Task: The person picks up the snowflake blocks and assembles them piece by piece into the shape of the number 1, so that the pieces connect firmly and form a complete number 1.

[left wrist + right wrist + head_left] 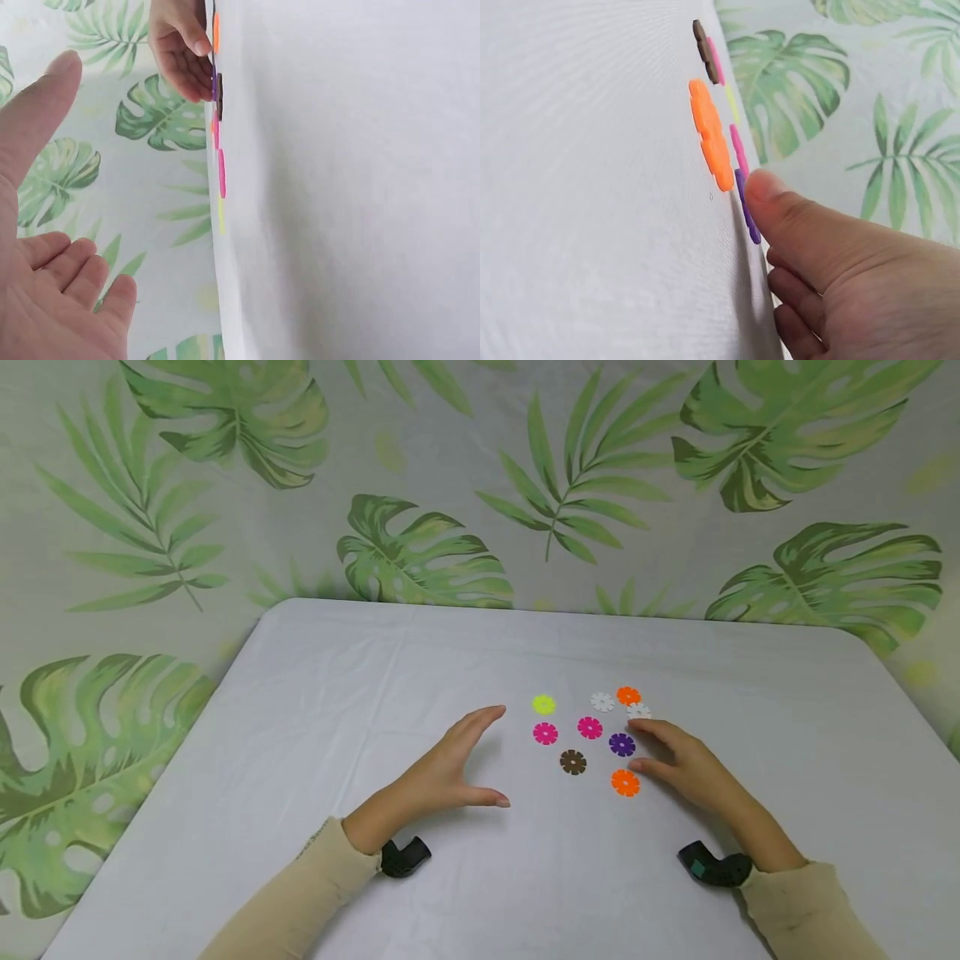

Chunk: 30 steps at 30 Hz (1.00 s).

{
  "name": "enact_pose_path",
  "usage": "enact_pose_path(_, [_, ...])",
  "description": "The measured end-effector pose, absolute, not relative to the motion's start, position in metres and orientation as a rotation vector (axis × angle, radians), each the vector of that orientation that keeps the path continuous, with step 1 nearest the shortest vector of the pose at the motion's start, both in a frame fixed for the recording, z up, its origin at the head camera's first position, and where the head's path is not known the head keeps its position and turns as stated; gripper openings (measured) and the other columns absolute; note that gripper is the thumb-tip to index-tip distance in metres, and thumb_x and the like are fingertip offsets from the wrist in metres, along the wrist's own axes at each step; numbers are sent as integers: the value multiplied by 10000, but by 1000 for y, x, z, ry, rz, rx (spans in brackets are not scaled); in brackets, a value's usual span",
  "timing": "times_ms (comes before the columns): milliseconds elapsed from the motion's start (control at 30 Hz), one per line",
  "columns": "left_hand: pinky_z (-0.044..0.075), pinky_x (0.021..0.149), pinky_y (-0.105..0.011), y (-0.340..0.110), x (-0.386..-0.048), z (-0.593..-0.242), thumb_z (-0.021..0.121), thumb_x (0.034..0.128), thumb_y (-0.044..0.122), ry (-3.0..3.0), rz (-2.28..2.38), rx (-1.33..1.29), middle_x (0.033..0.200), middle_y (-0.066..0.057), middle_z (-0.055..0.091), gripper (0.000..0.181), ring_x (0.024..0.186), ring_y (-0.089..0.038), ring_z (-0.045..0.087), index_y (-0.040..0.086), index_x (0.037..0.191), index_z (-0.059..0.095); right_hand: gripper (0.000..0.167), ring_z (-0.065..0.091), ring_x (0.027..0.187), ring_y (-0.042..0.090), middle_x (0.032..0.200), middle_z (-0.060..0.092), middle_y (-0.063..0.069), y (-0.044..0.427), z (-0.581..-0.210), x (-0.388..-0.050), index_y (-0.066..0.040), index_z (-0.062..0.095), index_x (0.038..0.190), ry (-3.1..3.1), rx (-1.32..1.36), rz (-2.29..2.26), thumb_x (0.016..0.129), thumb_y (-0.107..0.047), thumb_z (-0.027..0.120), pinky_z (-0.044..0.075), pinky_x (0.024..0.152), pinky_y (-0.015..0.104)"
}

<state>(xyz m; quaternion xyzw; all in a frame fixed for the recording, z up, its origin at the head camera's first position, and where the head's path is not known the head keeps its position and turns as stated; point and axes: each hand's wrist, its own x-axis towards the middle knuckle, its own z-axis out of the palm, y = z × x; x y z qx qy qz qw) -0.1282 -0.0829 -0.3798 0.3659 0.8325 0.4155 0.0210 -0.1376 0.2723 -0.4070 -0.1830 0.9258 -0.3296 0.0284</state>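
Several notched flat plastic discs lie spread on the white table. They include a yellow disc (543,705), two pink ones, a brown disc (573,762), a purple disc (622,744), two orange ones and two white ones. My right hand (686,768) hovers at their right side, thumb and fingers apart, nearest the purple disc and the front orange disc (626,782); it holds nothing. Part of one white disc (639,711) is hidden by its fingertips. To the left of the discs, my left hand (442,772) has thumb and fingers spread wide with nothing between them.
A white cloth covers the table (300,693). Behind it hangs a leaf-patterned backdrop (420,460). A black wrist device (406,857) sits at the left cuff, another black device (716,865) at the right cuff.
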Motion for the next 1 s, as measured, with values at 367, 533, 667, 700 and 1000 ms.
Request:
enact_pose_path(367, [259,1021,-280,-71,-132,-389,764,694,375,2502,1257,1087,1366,61,351,856,1256,-54,279,100,1377,328,509,377,1193,326,1240,481,120,272,-414,-143,-71,511,1241,2880,-582,-1092,814,-299,666,292,953,534])
enact_pose_path(533, [275,1008,-255,-64,-135,-396,768,709,310,2471,1257,1070,1341,50,391,786,1238,-54,317,104,1355,370,448,393,1175,314,1208,500,104,270,-415,-145,-71,545,1203,2898,-601,-1108,820,-269,664,290,953,531])
enact_pose_path(667, [288,1001,-254,-59,-137,-401,761,724,285,2450,1248,1073,1321,24,417,737,1225,-75,343,96,1335,395,398,407,1156,321,1180,512,110,269,-415,-145,-52,571,1168,2907,-621,-1132,821,-221,667,285,951,533])
enact_pose_path(700, [288,1000,-254,-57,-138,-402,759,728,284,2443,1245,1076,1318,21,421,729,1225,-77,345,93,1332,399,389,408,1154,323,1176,513,111,268,-415,-146,-50,575,1163,2907,-620,-1138,822,-212,668,284,952,536])
enact_pose_path(1000, [290,994,-233,-47,-142,-412,741,749,288,2429,1214,1090,1304,26,436,690,1219,-74,354,102,1326,412,371,398,1158,341,1173,506,117,266,-415,-145,-58,587,1151,2889,-593,-1149,823,-213,665,274,951,560])
